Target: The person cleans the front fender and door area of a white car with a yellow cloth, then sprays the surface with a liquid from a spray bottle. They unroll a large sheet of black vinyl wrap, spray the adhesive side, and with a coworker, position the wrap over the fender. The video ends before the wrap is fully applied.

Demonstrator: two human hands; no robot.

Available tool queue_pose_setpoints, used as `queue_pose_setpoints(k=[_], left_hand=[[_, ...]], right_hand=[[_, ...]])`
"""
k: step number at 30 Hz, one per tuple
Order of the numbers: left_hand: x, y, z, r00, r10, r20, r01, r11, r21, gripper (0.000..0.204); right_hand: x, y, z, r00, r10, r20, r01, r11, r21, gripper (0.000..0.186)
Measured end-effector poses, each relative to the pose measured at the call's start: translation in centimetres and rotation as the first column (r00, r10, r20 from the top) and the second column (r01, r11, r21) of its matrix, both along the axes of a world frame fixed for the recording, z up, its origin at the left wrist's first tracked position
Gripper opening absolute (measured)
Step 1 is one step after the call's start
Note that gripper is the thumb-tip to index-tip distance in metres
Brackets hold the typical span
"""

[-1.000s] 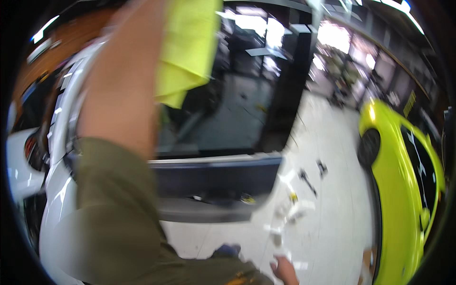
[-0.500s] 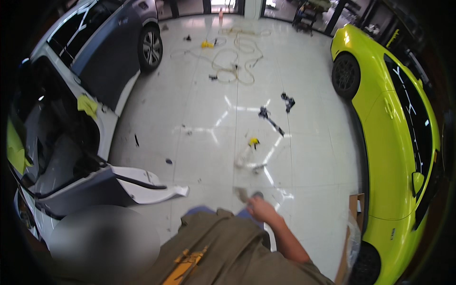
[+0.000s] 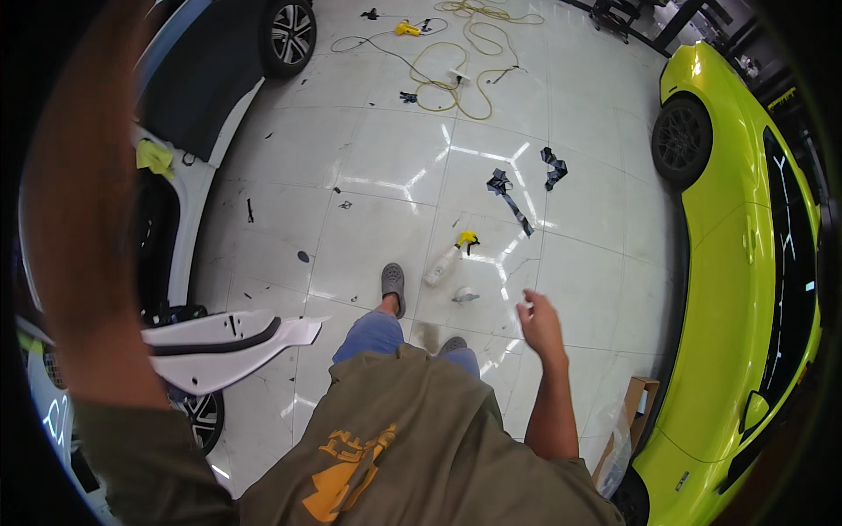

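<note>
My right hand (image 3: 541, 329) is held out over the tiled floor, its fingers loosely bent and a little apart, with nothing visible in them. Nearest to it lie a clear spray bottle (image 3: 445, 266) with a yellow trigger head and a small greyish piece (image 3: 465, 295) whose kind I cannot make out. On the left, my left forearm (image 3: 92, 228) rises large and blurred through the view. The left hand is cut off at the top edge. Behind that arm, the open white car door (image 3: 224, 351) juts out over the floor.
A dark car with a yellow-green cloth (image 3: 155, 158) on its sill stands left, a lime-green car (image 3: 737, 263) right. Crumpled dark strips (image 3: 513, 202), a yellow hose (image 3: 478, 105) and small scraps lie on the floor. A cardboard box (image 3: 638, 403) stands beside the green car.
My right hand has moved out to the right, away from my body. My left arm has come up into view on the left. The view has shifted, and my feet now show.
</note>
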State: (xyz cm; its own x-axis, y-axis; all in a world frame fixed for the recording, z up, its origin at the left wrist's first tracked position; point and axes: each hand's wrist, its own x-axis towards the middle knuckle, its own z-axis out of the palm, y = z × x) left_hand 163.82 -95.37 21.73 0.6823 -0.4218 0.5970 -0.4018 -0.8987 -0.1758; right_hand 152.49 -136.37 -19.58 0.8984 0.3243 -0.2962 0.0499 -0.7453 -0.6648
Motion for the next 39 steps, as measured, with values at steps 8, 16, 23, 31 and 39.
queue_pose_setpoints(k=[8,16,23,31,39], left_hand=[[4.2,10.1,-47.3,0.456,0.055,-0.888,-0.485,0.853,-0.196,0.029],[-12.3,2.9,-65.1,-0.019,-0.219,-0.975,-0.787,0.605,-0.121,0.039],[-16.2,4.2,-66.5,-0.028,0.01,-1.0,-0.998,0.048,0.029,0.037],[-18.0,6.3,-67.3,0.055,-0.039,-0.998,-0.987,-0.151,-0.048,0.035],[-23.1,20.8,-70.7,-0.074,-0.15,-0.986,-0.993,-0.083,0.087,0.04]], right_hand=[[3.6,2.5,-2.7,0.961,0.005,-0.277,-0.069,0.973,-0.222,0.042],[18.0,7.6,-7.1,0.945,0.264,-0.191,-0.311,0.906,-0.288,0.04],[29.0,13.2,-11.7,0.767,0.608,-0.206,-0.638,0.755,-0.149,0.038],[36.5,27.6,-6.3,0.566,0.818,-0.1,-0.813,0.535,-0.228,0.032],[29.5,52.4,-3.6,0.474,0.868,-0.145,-0.879,0.456,-0.142,0.038]])
